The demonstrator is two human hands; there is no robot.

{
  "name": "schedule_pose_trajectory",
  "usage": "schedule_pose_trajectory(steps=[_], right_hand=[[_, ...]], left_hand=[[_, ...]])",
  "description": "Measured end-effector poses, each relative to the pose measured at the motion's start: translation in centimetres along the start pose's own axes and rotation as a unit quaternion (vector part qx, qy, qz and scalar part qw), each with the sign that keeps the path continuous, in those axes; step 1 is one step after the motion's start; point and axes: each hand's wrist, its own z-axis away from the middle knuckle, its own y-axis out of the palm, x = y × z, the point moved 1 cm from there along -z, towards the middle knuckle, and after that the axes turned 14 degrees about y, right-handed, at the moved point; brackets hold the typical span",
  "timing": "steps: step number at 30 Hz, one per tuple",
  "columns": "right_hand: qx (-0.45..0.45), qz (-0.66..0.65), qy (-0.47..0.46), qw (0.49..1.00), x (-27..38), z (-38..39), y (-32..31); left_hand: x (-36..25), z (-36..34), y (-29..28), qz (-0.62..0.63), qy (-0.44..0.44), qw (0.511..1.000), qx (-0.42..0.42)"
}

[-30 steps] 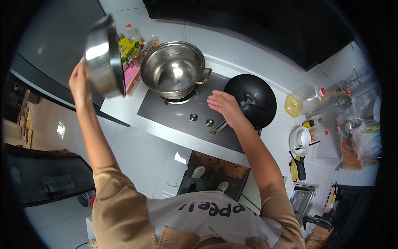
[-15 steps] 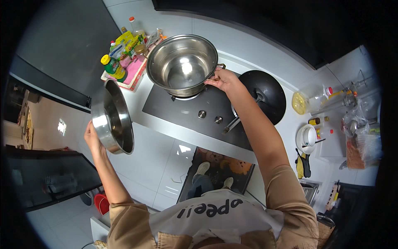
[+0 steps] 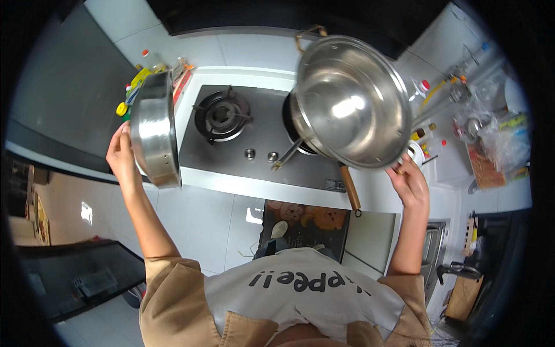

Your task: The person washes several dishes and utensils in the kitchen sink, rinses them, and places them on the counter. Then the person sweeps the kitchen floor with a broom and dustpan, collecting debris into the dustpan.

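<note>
By one of its side handles my right hand (image 3: pixel 411 182) grips a wide stainless-steel pot (image 3: pixel 358 107), which hangs tilted in the air with its bright inside toward me. My left hand (image 3: pixel 122 153) is closed on the edge of a shallow steel pan (image 3: pixel 155 133), turned on its side so that its outer wall shows. Below the pot is a black wok (image 3: pixel 289 115), mostly hidden, with a wooden handle (image 3: pixel 350 188) pointing toward me. A metal utensil handle (image 3: pixel 287 156) sticks out beside it. The left burner (image 3: pixel 223 117) is bare.
The stove (image 3: pixel 202 153) with its knobs (image 3: pixel 250 153) lies in the middle of the counter. Bottles and packets (image 3: pixel 139 81) stand at the back left, partly behind the shallow pan. Plastic bags (image 3: pixel 500 136) and bottles crowd the right. A dark hood (image 3: pixel 289 14) overhangs the back.
My right hand has lifted the pot off the left burner and carried it right, over the wok. The shallow pan in my left hand has risen a little and turned its outer side to view.
</note>
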Motion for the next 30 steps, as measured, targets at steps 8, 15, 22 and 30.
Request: schedule_pose_trajectory(steps=[8, 15, 22, 30], right_hand=[[-0.171, -0.131, -0.179, 0.96, -4.1, 19.2, -15.9], [-0.315, -0.253, -0.272, 0.873, -12.1, 29.3, -22.4], [-0.381, -0.307, -0.295, 0.821, -18.6, 34.8, -25.5], [-0.415, -0.36, -0.278, 0.788, -22.1, 38.1, -29.3]], left_hand=[[-3.3, 5.9, 23.7, -0.058, 0.191, 0.948, 0.248], [-5.6, 14.6, 41.5, -0.066, 0.355, 0.85, 0.383], [-2.0, 19.5, 48.6, -0.117, 0.39, 0.799, 0.443], [2.7, 19.0, 49.6, -0.171, 0.354, 0.807, 0.44]])
